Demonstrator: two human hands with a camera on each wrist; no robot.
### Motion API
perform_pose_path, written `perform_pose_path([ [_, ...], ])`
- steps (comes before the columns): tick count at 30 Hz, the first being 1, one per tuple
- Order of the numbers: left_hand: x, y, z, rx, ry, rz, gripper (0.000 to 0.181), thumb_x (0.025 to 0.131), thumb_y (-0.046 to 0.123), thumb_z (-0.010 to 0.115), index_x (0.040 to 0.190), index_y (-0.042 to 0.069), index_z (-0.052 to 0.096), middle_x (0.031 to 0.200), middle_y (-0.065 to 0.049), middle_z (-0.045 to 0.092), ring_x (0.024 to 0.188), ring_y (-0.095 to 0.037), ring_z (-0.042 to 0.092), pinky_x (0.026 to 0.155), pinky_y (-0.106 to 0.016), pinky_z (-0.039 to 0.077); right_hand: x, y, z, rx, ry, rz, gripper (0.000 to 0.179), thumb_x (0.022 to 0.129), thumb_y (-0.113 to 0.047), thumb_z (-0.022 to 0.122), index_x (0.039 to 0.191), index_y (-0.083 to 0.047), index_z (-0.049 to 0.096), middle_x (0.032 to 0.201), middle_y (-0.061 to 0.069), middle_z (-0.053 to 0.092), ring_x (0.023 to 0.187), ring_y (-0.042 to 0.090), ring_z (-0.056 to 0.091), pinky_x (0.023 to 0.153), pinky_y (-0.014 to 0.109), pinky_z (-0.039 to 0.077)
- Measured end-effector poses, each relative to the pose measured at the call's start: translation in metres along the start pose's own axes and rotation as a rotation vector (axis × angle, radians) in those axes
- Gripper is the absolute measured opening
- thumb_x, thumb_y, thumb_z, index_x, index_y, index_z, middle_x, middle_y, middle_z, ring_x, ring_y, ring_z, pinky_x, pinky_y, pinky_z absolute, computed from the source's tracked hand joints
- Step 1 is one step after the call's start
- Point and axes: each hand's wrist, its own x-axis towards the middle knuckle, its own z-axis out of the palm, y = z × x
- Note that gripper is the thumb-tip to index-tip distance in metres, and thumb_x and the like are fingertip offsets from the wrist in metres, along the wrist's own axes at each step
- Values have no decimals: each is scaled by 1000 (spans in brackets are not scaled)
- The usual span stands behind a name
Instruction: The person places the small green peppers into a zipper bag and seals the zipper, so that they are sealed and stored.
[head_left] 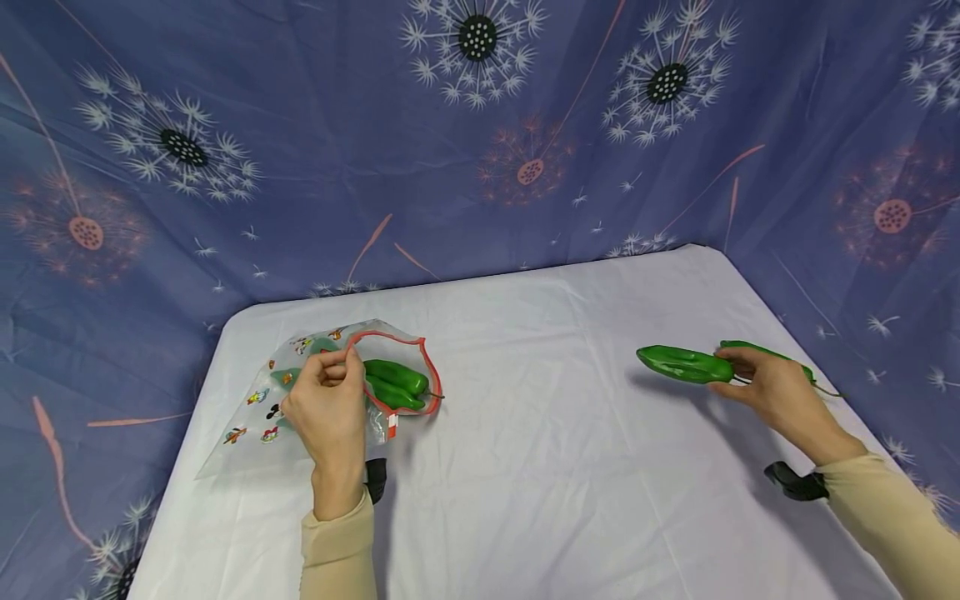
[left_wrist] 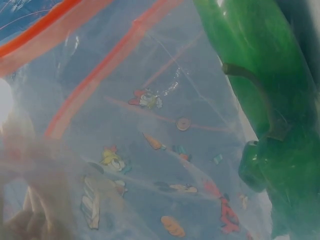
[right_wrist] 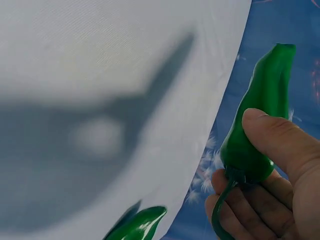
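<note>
My left hand (head_left: pixel 330 408) pinches the red-edged mouth of a clear plastic zip bag (head_left: pixel 247 437) printed with small cartoon figures. Inside the bag lie several green peppers (head_left: pixel 393 375), their stems toward the opening; the left wrist view shows one pepper (left_wrist: pixel 280 175) large through the film. On the right side of the table, my right hand (head_left: pixel 783 400) holds a green pepper (head_left: pixel 678 364) by its stem end, thumb on one side and fingers on the other. Raised off the cloth, that pepper (right_wrist: pixel 260 110) casts a shadow. Another green pepper (head_left: pixel 806 367) lies behind this hand, partly hidden.
A white cloth (head_left: pixel 525 467) covers the table. Blue dandelion-print fabric (head_left: pixel 337 167) hangs behind it and along both sides. The table's right edge (right_wrist: pixel 220 110) runs close by the right hand. Black straps (head_left: pixel 797 482) sit at both wrists.
</note>
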Motion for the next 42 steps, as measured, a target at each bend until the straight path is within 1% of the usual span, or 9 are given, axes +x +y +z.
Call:
perform_pose_path([
  [3,0,0,0,-4,-2,-2,12,92,6,74,89,-5,77,65,-14,71,53,14,48,65,-24,46,3,-8,2,5,-23,-6,50,85,-16,87,128,0,67,122,31,68,106,50,68,67,12,46],
  [5,0,0,0,-7,-1,1,12,92,6,74,88,-5,77,65,-14,70,52,14,47,66,-24,45,5,-13,3,5,-33,-3,50,86,-18,86,129,-1,67,122,30,69,107,50,68,68,16,49],
  [9,0,-1,1,-2,-1,11,12,92,6,74,88,-5,76,64,-13,70,51,13,47,62,-22,44,12,-26,6,27,-63,2,52,88,-20,85,132,-1,65,126,30,67,110,50,67,74,37,58],
  [12,-1,-1,1,9,-4,7,13,93,8,74,88,-5,76,64,-12,70,51,12,47,59,-19,42,17,-36,9,55,-79,-2,52,89,-19,84,134,0,64,129,30,66,113,50,66,78,53,58],
  [14,-1,-1,1,13,-6,0,14,93,8,74,88,-4,76,64,-12,70,51,11,47,58,-18,41,20,-44,11,75,-82,-9,51,90,-18,83,134,0,64,131,30,65,114,50,65,81,55,57],
  [21,-2,0,1,18,-9,-8,14,93,9,74,88,-4,77,64,-12,70,51,12,48,57,-17,41,30,-70,18,105,-60,-69,49,88,-16,85,131,-1,66,128,27,68,111,48,68,85,57,56],
  [28,-1,0,1,13,-15,-5,14,94,9,74,89,-4,77,65,-12,70,51,11,48,55,-15,41,41,-98,25,164,-91,-81,49,89,-18,84,132,-2,66,128,24,69,114,45,68,88,55,57],
  [34,-1,0,1,13,-14,-1,13,93,8,74,88,-4,77,64,-12,70,51,11,49,54,-14,41,50,-118,32,209,-98,-128,46,88,-15,85,129,-1,67,122,20,72,113,41,69,88,52,57],
  [42,0,-1,1,16,-12,5,13,93,8,74,88,-4,77,66,-11,71,52,12,49,54,-14,42,61,-141,41,253,-134,-139,45,88,-10,84,128,-1,67,120,17,73,114,37,70,89,51,57],
])
